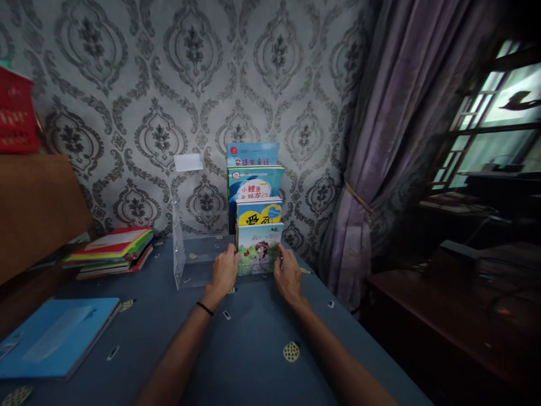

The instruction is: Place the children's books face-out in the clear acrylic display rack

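Observation:
A book [258, 254] with a pale-blue and green illustrated cover stands upright at the front of a clear acrylic tiered rack [179, 248]. My left hand [225, 270] grips its left edge, and my right hand [288, 273] holds the right edge. Behind it, rising in steps, are a yellow-and-blue book [249, 213], a teal book [273, 177] and, at the back, a light-blue book [253, 151]. These books fill the rack's right side. Whether the front book's bottom rests on the rack cannot be made out.
A stack of colourful books [114, 248] lies at the left, with a blue book [59, 335] nearer me. A blank white label [188, 162] tops the rack's left side. A patterned wall rises behind the blue-covered table [249, 349], and a purple curtain [359, 186] hangs at its right.

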`<move>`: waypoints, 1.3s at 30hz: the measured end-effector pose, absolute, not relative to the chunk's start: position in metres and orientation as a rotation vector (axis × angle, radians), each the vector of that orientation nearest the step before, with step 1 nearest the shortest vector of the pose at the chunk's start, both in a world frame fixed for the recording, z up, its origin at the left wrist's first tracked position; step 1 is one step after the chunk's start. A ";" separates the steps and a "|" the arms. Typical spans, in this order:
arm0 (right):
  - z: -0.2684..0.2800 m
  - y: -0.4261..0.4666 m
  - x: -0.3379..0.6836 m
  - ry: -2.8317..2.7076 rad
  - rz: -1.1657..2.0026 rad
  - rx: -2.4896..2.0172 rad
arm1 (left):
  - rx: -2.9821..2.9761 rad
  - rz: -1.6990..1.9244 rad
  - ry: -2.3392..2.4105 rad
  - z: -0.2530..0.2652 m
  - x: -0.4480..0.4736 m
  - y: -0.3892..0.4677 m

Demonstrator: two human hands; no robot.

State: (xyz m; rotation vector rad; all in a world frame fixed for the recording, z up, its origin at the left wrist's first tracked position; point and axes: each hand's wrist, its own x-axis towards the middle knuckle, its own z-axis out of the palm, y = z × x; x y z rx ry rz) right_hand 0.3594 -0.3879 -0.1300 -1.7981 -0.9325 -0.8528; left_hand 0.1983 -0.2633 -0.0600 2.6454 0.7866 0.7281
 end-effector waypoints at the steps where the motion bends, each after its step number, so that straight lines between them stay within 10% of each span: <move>1: -0.129 -0.388 0.359 -0.934 -0.848 -1.800 | 2.649 0.729 0.792 -0.060 0.198 -0.263; 25: -0.118 -0.390 0.346 -1.057 -0.892 -1.755 | 2.763 0.768 0.843 -0.041 0.175 -0.273; 39: -0.122 -0.385 0.337 -1.181 -0.853 -1.739 | 2.820 0.450 1.450 -0.067 -0.027 -0.193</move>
